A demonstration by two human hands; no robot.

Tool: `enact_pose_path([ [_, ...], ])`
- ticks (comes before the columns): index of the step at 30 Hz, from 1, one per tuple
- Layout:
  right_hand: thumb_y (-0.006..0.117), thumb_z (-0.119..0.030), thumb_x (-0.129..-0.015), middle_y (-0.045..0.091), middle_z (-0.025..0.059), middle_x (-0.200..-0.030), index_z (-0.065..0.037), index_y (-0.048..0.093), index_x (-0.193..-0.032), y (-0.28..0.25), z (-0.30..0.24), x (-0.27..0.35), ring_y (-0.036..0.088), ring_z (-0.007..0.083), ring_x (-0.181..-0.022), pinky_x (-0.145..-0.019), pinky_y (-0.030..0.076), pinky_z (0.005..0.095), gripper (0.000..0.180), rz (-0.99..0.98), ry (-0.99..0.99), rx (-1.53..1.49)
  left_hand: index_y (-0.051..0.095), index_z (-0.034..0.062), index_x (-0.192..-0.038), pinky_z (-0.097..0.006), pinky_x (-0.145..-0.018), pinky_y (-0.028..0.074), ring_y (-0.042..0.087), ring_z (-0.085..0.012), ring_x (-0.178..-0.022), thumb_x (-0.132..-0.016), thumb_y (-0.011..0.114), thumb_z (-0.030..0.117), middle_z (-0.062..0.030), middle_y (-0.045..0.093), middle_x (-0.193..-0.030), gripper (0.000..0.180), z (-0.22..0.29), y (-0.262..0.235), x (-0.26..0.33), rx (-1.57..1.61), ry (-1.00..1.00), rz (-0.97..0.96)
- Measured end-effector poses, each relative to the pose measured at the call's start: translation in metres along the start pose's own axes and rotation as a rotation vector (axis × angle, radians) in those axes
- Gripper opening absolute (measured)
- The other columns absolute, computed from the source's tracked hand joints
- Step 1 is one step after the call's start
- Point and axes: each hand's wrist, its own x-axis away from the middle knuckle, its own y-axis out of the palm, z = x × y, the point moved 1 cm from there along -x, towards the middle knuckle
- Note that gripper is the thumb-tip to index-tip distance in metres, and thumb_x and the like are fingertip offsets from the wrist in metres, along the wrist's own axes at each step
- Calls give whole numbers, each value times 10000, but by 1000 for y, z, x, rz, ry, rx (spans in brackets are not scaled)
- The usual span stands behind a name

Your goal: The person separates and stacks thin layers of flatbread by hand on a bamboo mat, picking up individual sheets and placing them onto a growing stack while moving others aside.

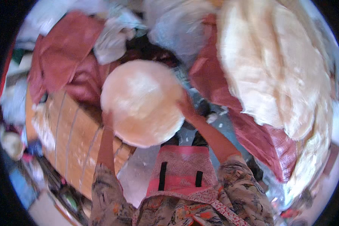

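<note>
Between my hands I hold up a large, round, cream-coloured flatbread-like disc (143,105). It is slightly blurred, and its surface looks uneven and puffed in the middle. My left hand (108,119) grips its left edge. On the opposite edge, my right hand (187,108) has hold of it, with the fingertips partly hidden. To the right, a big pile of similar cream-coloured, layered sheets (267,64) rests on a dark red cloth (258,137).
A slatted wooden board (73,135) with white dusting lies at the left, below another dark red cloth (66,52). Crumpled clear plastic bags (179,28) stand at the far side. A pink patterned apron or mat (182,165) covers my lap.
</note>
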Motion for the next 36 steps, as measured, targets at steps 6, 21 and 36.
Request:
enact_pose_path([
  [6,501,-130,-765,242,213,-1310,-4,266,-1246,-54,-86,54,210,372,-1220,-1002,199,424,550,-141,144,445,352,18,-1164,-323,-682,465,520,-225,-796,-740,604,112,-113,488,-1041,502,28,9,26,-53,-16,356],
  [21,521,33,-626,405,155,-1210,5,449,-1087,-444,-201,81,330,300,-1185,-959,262,427,467,435,-304,1047,522,-24,-933,-316,-739,484,585,-247,-820,-781,482,-6,-131,582,-877,159,282,383,368,456,88,-952],
  [36,549,-25,-647,554,118,-998,-12,533,-897,-540,-263,55,507,234,-1013,-814,388,394,250,323,-677,938,492,-25,-976,-410,-863,431,532,-343,-941,-808,476,48,-217,544,-966,184,311,496,423,689,-236,-1082],
])
